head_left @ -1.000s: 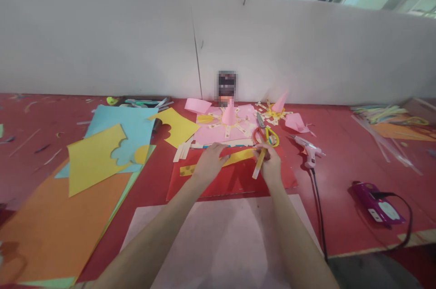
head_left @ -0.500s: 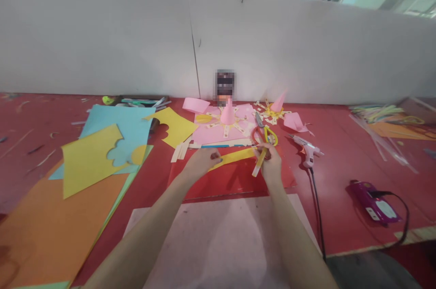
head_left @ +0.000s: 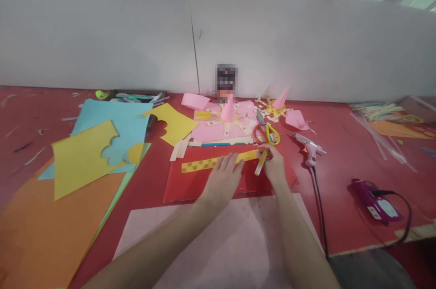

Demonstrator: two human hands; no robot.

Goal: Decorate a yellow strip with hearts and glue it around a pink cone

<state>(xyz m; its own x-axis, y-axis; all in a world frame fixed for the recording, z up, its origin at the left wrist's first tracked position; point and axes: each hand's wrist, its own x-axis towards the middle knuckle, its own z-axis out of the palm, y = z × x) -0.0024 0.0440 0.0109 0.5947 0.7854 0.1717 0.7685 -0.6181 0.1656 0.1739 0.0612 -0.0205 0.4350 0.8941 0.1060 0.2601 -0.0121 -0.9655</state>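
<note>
My left hand (head_left: pixel 223 178) lies flat, fingers stretched out, across a yellow paper strip (head_left: pixel 197 165) printed with darker hearts. The strip rests on a red sheet (head_left: pixel 190 187). At its right end my right hand (head_left: pixel 275 165) is closed around a slim yellow pen-like stick (head_left: pixel 261 162) with a pale lower end; its exact kind cannot be made out. Scissors (head_left: pixel 264 130) with red and yellow handles lie just beyond the right hand. Behind them stands a pink paper cone (head_left: pixel 228 110) among star-printed strips on a pink sheet (head_left: pixel 204 134).
Yellow (head_left: pixel 80 162), blue (head_left: pixel 105 116) and orange sheets (head_left: pixel 41 230) overlap at left. A corded glue gun (head_left: pixel 309 148) and a purple power box (head_left: pixel 376 203) lie at right. Another pink cone (head_left: pixel 281 100) stands at the back, before a white partition (head_left: pixel 119 30).
My left hand has moved from the strip's left end towards its middle and flattened on it, uncovering the heart-printed part. My right hand still holds the yellow stick.
</note>
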